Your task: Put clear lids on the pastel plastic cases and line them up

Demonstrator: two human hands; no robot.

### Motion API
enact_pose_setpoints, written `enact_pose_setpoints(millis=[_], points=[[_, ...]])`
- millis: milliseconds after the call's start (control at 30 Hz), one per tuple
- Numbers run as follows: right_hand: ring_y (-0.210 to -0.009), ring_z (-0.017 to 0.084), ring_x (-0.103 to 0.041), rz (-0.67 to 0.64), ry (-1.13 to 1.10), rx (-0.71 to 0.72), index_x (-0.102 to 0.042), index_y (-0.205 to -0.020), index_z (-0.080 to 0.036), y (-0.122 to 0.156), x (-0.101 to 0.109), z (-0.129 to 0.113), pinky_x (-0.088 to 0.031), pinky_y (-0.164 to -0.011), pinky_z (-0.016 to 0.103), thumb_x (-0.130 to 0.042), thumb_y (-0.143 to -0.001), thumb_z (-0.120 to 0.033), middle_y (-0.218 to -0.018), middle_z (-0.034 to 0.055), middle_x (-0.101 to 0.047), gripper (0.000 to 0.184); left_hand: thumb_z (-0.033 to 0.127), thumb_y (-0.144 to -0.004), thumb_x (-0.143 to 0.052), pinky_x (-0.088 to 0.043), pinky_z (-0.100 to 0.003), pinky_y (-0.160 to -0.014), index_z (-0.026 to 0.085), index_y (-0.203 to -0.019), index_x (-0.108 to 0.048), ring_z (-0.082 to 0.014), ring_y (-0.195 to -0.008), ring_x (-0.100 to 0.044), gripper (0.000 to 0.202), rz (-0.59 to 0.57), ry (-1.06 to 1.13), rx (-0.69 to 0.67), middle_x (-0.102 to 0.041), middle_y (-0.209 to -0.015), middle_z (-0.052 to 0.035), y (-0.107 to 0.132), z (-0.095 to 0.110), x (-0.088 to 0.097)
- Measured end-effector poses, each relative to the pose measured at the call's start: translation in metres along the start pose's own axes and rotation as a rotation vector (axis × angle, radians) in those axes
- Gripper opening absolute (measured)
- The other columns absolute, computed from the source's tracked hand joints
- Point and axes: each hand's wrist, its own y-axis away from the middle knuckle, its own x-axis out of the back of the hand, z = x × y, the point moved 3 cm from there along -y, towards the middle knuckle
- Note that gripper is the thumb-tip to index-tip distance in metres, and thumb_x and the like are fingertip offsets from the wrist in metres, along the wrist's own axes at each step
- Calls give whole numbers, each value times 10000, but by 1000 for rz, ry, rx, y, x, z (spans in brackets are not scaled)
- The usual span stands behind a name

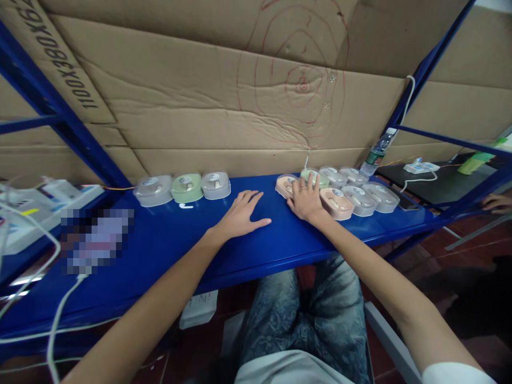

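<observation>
My left hand [242, 214] lies flat on the blue shelf [168, 240], fingers spread, holding nothing. My right hand [306, 200] rests with fingers stretched over a pink earbud case [283, 184] and a green case [316, 176] at the left end of a cluster of several small clear-lidded cases. Another pink case [336, 202] sits just right of that hand. Three more cases, clear [153, 190], green [186, 186] and clear [216, 184], stand in a row to the left. A loose white earbud [186, 206] lies in front of them.
Cardboard sheets [224, 90] wall the back. A power strip [56, 197] and white cables [56, 314] lie at the left. A water bottle [376, 152] stands at the right, beyond it a black table [444, 184] with a charger and another person's hand [497, 201].
</observation>
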Motion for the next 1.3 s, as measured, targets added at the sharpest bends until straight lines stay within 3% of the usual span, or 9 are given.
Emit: enact_pose_setpoints(millis=[100, 233, 400, 533, 700, 933, 1033, 1133, 1300], points=[[-1524, 567, -270, -28, 38, -67, -455, -1498, -42, -11, -8, 10, -142, -1173, 808, -510, -993, -446, -1565, 320, -475, 649, 697, -939, -586, -183, -603, -1294, 167, -1577, -447, -439, -1576, -209, 841, 113, -83, 68, -438, -1625, -183, -1, -12, 7], [-1458, 539, -382, -98, 1, -129, -409, -1514, -38, -19, -12, 20, -282, -1142, 721, -479, -1021, -460, -1554, 357, -451, 653, 661, -943, -561, -97, -685, -1275, 111, -1572, -442, -522, -1587, -98, 844, 256, -190, 208, -390, -1649, -236, 0, -29, 18], [-1419, 504, -421, -125, 13, -168, -401, -1518, -72, -28, -12, 24, -317, -1124, 656, -499, -1015, -465, -1524, 338, -477, 646, 665, -918, -557, -50, -733, -1244, 66, -1614, -348, -572, -1585, -39, 942, 273, -258, 327, -300, -1692, -274, 3, -44, 21], [-1410, 504, -423, -125, 45, -199, -402, -1529, -58, -37, -18, 23, -315, -1114, 640, -512, -1016, -467, -1526, 345, -473, 665, 660, -923, -556, -88, -729, -1236, 86, -1617, -342, -578, -1572, -109, 926, 265, -303, 317, -314, -1687, -266, 4, -46, 19], [-1425, 525, -406, -116, 80, -256, -367, -1570, -34, -49, -30, 20, -280, -1110, 674, -503, -1020, -465, -1539, 373, -456, 712, 582, -933, -584, -211, -699, -1209, 47, -1529, -474, -583, -1481, -279, 808, 259, -387, 299, -406, -1591, -305, 3, -37, 22], [-1495, 580, -305, -71, 63, -333, -301, -1606, 21, -53, -35, 9, -213, -1140, 741, -563, -986, -469, -1583, 417, -373, 833, 453, -963, -597, -432, -622, -1052, 147, -1353, -645, -493, -1293, -461, 498, 294, -442, 225, -565, -1373, -226, 1, -19, 27], [-1538, 577, -225, 32, -9, -264, -279, -1615, 38, -45, -25, 2, -177, -1170, 753, -567, -988, -428, -1634, 409, -292, 833, 430, -964, -616, -467, -599, -1000, 175, -1246, -697, -463, -1235, -509, 389, 305, -420, 153, -623, -1257, -205, -1, -10, 27], [-1570, 502, -226, 91, -192, -118, -301, -1612, 29, -33, -12, -9, -201, -1229, 691, -507, -1017, -420, -1650, 358, -310, 774, 397, -982, -601, -480, -594, -995, 192, -1199, -703, -434, -1215, -559, 315, 340, -295, 83, -673, -1208, -179, -2, -1, 27], [-1534, 342, -384, 27, -645, 197, -310, -1641, -123, -7, 6, -35, -356, -1252, 531, -458, -1046, -552, -1635, 221, -415, 748, 372, -1024, -567, -571, -460, -987, 216, -1274, -646, -279, -1123, -693, 305, 509, 304, -27, -720, -1217, -110, -6, 7, 30]])
